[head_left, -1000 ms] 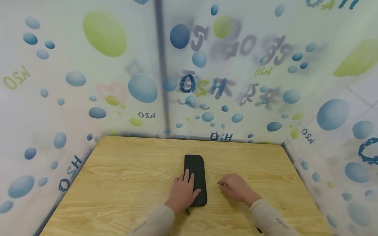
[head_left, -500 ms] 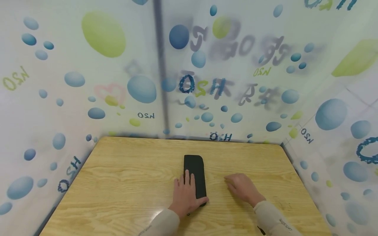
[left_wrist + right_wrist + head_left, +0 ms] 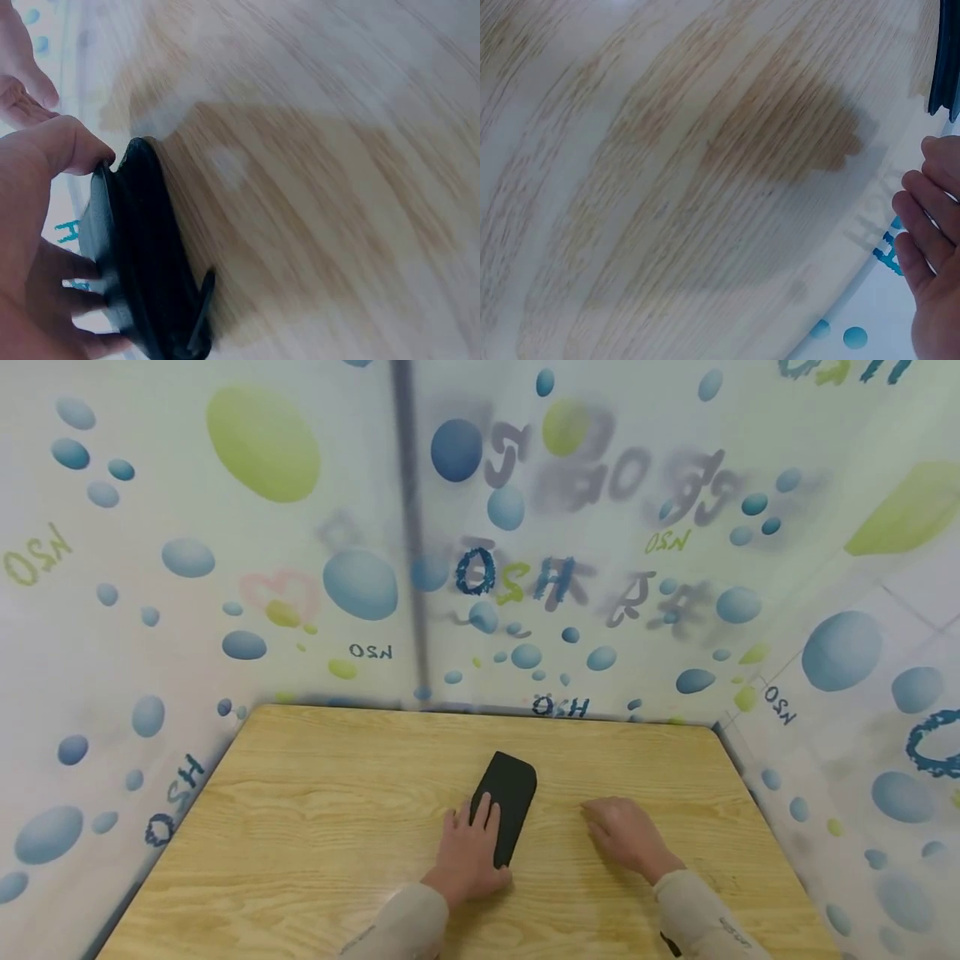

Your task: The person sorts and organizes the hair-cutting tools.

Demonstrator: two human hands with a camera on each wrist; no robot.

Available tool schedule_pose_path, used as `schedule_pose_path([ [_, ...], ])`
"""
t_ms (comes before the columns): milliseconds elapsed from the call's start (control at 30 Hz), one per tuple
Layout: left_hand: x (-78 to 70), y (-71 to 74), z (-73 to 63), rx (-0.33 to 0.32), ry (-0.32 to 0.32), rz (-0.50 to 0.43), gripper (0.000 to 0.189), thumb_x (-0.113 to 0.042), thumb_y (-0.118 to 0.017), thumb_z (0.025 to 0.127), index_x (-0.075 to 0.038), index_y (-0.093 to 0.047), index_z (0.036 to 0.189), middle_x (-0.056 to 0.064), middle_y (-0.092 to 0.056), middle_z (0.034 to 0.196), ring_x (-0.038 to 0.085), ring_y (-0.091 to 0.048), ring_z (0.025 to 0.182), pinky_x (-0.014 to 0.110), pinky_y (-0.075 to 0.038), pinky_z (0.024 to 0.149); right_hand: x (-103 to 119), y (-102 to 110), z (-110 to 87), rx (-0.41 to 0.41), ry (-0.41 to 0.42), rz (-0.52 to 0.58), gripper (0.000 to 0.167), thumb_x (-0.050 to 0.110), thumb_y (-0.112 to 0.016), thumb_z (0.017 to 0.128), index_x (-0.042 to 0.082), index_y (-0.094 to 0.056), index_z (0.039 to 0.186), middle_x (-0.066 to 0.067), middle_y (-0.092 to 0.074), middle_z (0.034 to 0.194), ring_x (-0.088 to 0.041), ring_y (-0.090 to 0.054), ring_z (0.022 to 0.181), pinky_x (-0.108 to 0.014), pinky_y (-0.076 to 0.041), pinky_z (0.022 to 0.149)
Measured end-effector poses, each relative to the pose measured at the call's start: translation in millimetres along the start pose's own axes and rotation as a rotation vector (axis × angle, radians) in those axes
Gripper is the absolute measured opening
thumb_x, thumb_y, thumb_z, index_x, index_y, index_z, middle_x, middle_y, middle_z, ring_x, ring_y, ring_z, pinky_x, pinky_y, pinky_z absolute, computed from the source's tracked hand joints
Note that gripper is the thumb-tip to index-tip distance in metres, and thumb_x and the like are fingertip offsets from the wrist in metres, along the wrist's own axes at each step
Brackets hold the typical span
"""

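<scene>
A flat black zip case [image 3: 513, 793] lies slanted near the middle of the wooden table, its far end pointing right. My left hand [image 3: 468, 853] grips its near part, fingers spread over the upper face and thumb at the near end. In the left wrist view, the thumb tip presses the end of the case [image 3: 161, 240] beside the zip edge, and a zipper pull [image 3: 201, 311] hangs from that edge. To the right, apart from the case, my right hand [image 3: 628, 837] hovers over the table with loosely bent fingers and holds nothing.
The light wooden table [image 3: 330, 793] reaches back to a pale wall [image 3: 360, 485] printed with blue and green drops and letters. Walls of the same pattern stand close on the left and right sides.
The case has turned clockwise under my left hand, its far end swinging right. The left thumb has shifted to the near end. My right hand has drifted slightly right, away from the case.
</scene>
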State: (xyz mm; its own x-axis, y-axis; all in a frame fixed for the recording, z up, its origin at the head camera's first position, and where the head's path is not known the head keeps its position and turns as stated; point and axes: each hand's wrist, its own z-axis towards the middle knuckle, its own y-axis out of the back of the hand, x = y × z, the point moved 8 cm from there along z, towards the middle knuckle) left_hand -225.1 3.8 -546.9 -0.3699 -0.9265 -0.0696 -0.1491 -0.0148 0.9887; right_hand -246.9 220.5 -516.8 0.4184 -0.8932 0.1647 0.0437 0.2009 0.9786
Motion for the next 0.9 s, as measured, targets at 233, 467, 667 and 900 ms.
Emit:
schedule_pose_path([
  [233, 10.6, 3.9, -4.3, 0.016, -0.093, -0.069, 0.082, -0.05, -0.064, 0.083, -0.02, -0.032, 0.153, 0.008, -0.023, 0.162, 0.038, -0.03, 0.145, 0.06, -0.03, 0.112, -7, 0, -2.5, 0.034, -0.032, 0.018, 0.03, 0.015, -0.067, 0.091, 0.006, -0.068, 0.119, -0.011, -0.071, 0.117, -0.029, -0.067, 0.109, -0.049, -0.051, 0.096],
  [467, 28.4, 18.8, -6.1, -0.01, -0.142, -0.063, 0.071, -0.032, -0.073, 0.083, -0.033, -0.042, 0.147, 0.01, -0.032, 0.158, 0.035, -0.034, 0.143, 0.06, -0.032, 0.109, -9, 2, -7.9, 0.013, -0.023, 0.022, 0.031, 0.014, -0.068, 0.09, 0.006, -0.067, 0.12, -0.011, -0.071, 0.117, -0.029, -0.067, 0.108, -0.048, -0.052, 0.095],
  [667, 42.9, 24.7, -5.0, -0.066, -0.149, -0.004, 0.064, -0.016, -0.069, 0.089, -0.039, -0.046, 0.144, 0.009, -0.038, 0.155, 0.033, -0.038, 0.142, 0.062, -0.033, 0.109, -10, 6, -11.3, -0.003, -0.029, 0.025, 0.032, 0.012, -0.068, 0.089, 0.005, -0.067, 0.12, -0.012, -0.071, 0.117, -0.03, -0.067, 0.109, -0.049, -0.052, 0.095],
  [900, 62.1, 25.0, -3.4, -0.143, -0.128, 0.006, 0.066, -0.006, -0.067, 0.088, -0.033, -0.046, 0.145, 0.008, -0.039, 0.155, 0.031, -0.038, 0.142, 0.062, -0.032, 0.11, -14, 8, -9.8, 0.017, -0.037, 0.031, 0.032, 0.013, -0.068, 0.09, 0.004, -0.067, 0.121, -0.013, -0.07, 0.12, -0.031, -0.066, 0.111, -0.05, -0.051, 0.096],
])
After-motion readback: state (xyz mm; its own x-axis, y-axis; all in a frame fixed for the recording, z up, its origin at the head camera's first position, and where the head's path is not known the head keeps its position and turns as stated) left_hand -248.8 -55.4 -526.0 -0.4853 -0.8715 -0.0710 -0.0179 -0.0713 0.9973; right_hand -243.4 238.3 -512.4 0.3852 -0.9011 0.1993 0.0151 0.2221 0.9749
